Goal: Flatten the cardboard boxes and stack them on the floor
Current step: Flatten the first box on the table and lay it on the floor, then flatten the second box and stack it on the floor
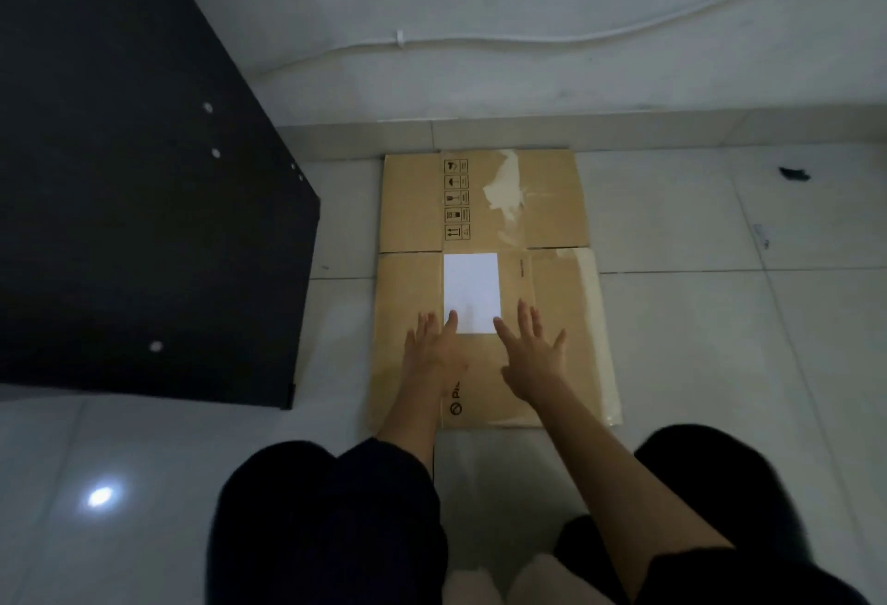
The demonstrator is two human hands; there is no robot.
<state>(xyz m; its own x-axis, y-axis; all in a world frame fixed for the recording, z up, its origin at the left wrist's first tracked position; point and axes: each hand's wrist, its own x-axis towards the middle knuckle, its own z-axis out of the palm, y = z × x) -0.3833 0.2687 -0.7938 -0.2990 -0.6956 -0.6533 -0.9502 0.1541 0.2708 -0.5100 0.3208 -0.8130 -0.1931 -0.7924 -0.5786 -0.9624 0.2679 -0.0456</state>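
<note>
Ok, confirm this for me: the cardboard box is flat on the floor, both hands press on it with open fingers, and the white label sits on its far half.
Not quite. In the head view the white label sits on the near half of the cardboard box, by the left hand and right hand. The rest is right.

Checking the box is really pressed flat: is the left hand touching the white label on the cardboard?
Touching. The head view shows the left hand spread flat on the flattened cardboard box, one fingertip overlapping the white label's lower left corner.
</note>
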